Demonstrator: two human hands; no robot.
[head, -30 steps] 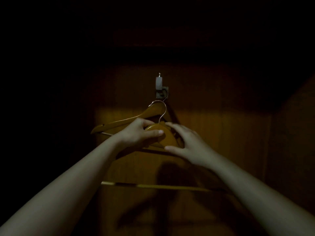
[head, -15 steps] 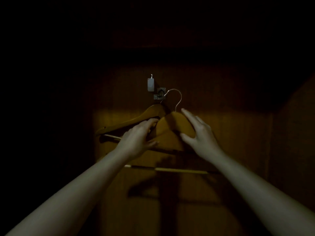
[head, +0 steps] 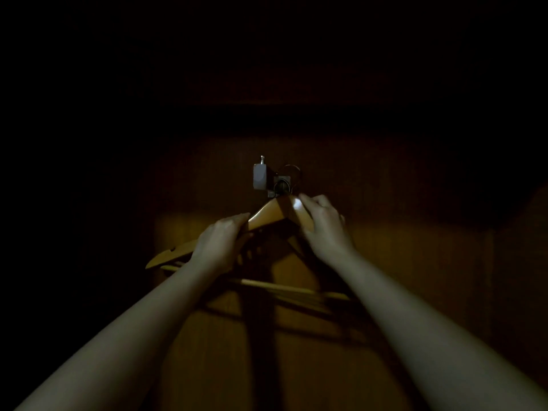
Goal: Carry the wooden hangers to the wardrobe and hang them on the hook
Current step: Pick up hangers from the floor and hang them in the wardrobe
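Inside a dark wardrobe, a metal hook sticks out of the wooden back panel. Two wooden hangers overlap just below it, and a wire hanger loop sits at the hook's mount. My left hand grips the left shoulder of the hangers. My right hand holds the right shoulder near the top. The lower hanger bars show between my forearms. Which hanger each hand touches is too dim to tell.
The wooden back panel is lit only in a band around the hangers. A side wall closes in on the right. A dark shelf edge runs above the hook. The left side is black.
The front hanger has been lifted up and its wire loop now sits at the hook. Both hands rose with it, closer to the hook.
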